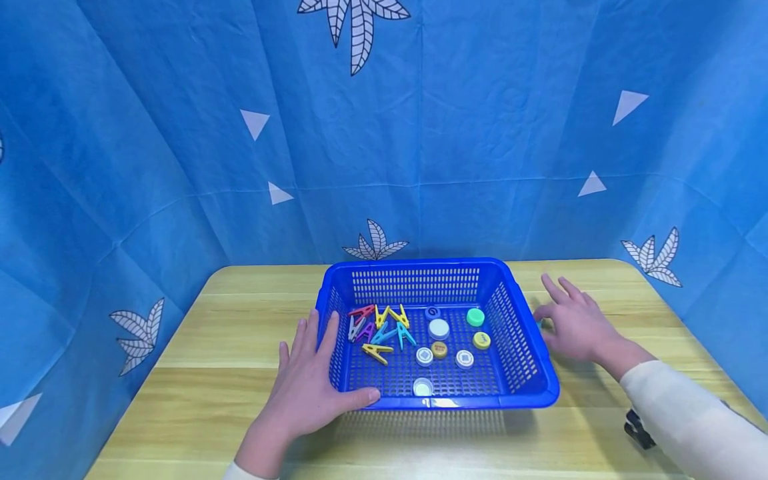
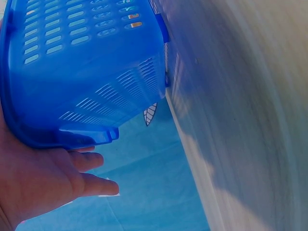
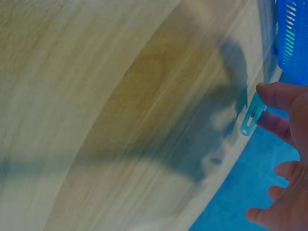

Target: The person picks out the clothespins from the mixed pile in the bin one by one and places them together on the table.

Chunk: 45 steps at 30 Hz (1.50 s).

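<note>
My left hand [image 1: 312, 393] rests on the left front corner of a blue plastic basket [image 1: 480, 402], fingers spread and fairly straight, with the thumb on the front rim. Beyond the basket's right side, my right hand [image 1: 579, 327] pinches a teal clothespin [image 3: 253, 114] between thumb and index finger, above the table. In the head view that clothespin is mostly hidden by the hand. Inside the basket, several coloured clothespins lie on the left, among them a yellow clothespin [image 1: 377, 353]. Several bottle caps lie on the right, including a green cap [image 1: 475, 317] and a white cap [image 1: 439, 329].
The basket stands on a light wooden table [image 1: 240, 320]. A blue curtain [image 1: 468, 133] with leaf and triangle prints hangs behind and at both sides. Near the right forearm a small black object [image 1: 639, 430] shows partly under the sleeve.
</note>
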Tool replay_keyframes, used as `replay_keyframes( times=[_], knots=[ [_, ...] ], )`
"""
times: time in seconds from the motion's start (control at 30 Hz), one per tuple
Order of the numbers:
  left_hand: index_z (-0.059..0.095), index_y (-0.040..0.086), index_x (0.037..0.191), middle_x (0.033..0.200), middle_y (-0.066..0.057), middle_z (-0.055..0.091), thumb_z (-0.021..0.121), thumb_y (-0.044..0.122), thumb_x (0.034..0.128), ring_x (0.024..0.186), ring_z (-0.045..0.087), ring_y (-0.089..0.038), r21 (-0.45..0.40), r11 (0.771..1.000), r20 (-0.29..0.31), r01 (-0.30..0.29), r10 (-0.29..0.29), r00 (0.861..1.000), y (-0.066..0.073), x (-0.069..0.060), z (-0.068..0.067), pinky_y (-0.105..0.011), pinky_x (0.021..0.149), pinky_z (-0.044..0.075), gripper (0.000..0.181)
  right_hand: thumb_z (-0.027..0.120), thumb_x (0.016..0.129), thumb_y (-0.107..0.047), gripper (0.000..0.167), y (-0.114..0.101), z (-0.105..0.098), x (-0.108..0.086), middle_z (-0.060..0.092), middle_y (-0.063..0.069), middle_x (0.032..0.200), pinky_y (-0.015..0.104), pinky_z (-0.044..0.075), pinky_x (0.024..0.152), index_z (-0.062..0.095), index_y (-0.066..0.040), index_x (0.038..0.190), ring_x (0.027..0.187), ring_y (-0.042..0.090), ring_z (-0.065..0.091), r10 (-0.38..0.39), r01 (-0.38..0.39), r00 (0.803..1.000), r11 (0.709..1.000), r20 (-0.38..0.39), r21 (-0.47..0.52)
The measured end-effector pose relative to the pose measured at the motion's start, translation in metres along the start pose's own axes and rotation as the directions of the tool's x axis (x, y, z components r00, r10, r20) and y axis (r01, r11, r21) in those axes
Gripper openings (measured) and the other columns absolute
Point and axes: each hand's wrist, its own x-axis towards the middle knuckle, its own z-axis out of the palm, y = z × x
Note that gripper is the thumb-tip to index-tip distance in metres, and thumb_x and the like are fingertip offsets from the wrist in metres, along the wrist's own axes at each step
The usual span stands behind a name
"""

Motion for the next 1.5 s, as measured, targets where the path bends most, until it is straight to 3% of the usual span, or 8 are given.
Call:
replay_keyframes(
  times=[0.9,1.5],
  knots=[
    [0.011,0.019,0.162,0.166,-0.016,0.000,0.057,0.095,0.0602,0.149,-0.007,-0.038,-0.009,1.000,0.012,0.011,-0.011,1.000,-0.001,0.000,0.003,-0.069,0.110,-0.004,0.135,0.078,0.083,-0.030,0.022,0.008,0.013,-0.002,0.031,0.036,0.151,0.078,0.020,0.100,0.078,-0.015,0.099,0.136,0.061,0.021,-0.011,0.011,1.000,1.000,-0.014,0.008],
    [0.011,0.019,0.162,0.166,-0.017,0.001,0.056,0.095,0.0602,0.149,-0.007,-0.038,-0.009,1.000,-0.009,-0.004,0.004,1.000,0.000,0.000,0.001,-0.069,0.110,-0.003,0.135,0.076,0.084,-0.028,0.027,0.007,0.007,0.000,0.032,0.034,0.151,0.077,0.018,0.101,0.077,-0.010,0.104,0.137,0.059,0.021,0.000,0.000,1.000,1.000,-0.013,-0.001]
  ],
)
